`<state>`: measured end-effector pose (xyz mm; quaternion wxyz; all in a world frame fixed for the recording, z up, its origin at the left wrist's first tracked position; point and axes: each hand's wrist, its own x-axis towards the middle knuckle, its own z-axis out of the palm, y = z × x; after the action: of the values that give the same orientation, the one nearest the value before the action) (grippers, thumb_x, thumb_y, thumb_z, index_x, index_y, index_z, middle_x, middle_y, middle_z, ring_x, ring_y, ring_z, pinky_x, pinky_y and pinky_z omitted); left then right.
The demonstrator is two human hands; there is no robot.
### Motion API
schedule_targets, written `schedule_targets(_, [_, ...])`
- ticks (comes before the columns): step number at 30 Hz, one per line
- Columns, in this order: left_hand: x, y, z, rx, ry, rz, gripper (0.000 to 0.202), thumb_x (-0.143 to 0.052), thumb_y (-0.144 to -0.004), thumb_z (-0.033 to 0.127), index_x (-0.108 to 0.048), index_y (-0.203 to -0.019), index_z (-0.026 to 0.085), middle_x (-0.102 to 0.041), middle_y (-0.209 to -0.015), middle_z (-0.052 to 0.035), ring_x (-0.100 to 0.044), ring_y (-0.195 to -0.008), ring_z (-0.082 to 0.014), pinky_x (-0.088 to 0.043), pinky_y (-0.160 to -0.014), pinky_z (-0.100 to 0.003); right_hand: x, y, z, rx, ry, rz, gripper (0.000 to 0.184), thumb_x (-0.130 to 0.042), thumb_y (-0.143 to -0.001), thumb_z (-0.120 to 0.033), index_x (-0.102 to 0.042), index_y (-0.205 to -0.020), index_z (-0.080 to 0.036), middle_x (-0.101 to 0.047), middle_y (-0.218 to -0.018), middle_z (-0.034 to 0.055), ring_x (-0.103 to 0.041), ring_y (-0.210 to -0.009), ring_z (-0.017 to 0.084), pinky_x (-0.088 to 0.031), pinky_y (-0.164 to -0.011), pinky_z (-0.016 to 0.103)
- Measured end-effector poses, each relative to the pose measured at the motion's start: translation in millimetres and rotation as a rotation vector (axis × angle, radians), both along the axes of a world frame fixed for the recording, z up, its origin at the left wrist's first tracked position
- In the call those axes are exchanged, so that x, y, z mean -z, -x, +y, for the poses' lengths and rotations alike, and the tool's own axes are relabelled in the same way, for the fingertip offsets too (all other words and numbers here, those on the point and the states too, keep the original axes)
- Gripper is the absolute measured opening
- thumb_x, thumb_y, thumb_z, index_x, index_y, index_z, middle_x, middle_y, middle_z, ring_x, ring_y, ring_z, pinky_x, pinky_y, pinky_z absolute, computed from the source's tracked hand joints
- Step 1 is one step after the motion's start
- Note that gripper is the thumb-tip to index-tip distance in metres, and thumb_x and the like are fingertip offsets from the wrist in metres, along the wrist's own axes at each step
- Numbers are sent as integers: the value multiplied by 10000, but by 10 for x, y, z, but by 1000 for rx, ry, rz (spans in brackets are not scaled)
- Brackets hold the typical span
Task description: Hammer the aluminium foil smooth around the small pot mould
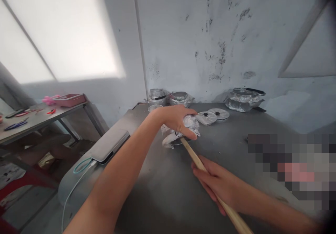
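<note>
Left hand (176,121) clamps crumpled foil (181,132) mid-frame; right hand (219,186) grips the wooden stick (210,181). Foil, possibly wrapping something, could tear if the stick levers sideways.

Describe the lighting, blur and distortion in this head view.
Head view: the window is blown out white; wide-angle bending curves the table edge and wall lines; corners darken; the left hand on crumpled foil is fairly sharp, the right hand and stick softer; a pixelated patch masks the right.
</note>
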<state>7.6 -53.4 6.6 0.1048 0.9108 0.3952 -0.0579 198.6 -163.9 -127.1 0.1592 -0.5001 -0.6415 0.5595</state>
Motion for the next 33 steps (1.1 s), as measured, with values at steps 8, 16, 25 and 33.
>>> schedule_targets(8, [-3,8,3,-7,16,-2,1054,-586,-657,845,-265,-1534,356,-331,-1543,-92,-441,-1288,-379,-444,-974,-474,-67,39,-35,97,-97,-15,410,-281,-999,-582,-427,-836,-235,-478,-552,-86,-453,-361,74,-428,-360,187])
schedule_targets(16, [3,-7,1,-6,6,7,1022,-582,-686,810,-258,-1537,347,-279,-1581,-88,-410,-1318,-390,-428,-991,-497,-37,41,-32,77,-28,-91,370,-285,-1020,-500,-491,-907,-214,-455,-523,-86,-409,-341,72,-418,-329,188])
schedule_targets(25, [5,-3,3,-5,-3,-3,1015,-585,-678,806,-282,-1528,342,-328,-1560,-83,-424,-1310,-380,-432,-989,-467,-37,9,-40,58,-38,-97,361,-289,-1015,-507,-488,-943,-215,-459,-543,-85,-408,-340,72,-423,-331,192])
schedule_targets(33, [16,-2,12,-20,-1,-13,1024,-592,-666,819,-286,-1523,349,-326,-1550,-96,-437,-1293,-373,-457,-950,-466,-56,27,-71,85,-93,-47,363,-303,-1011,-520,-503,-950,-223,-447,-544,-82,-421,-382,83,-444,-338,188])
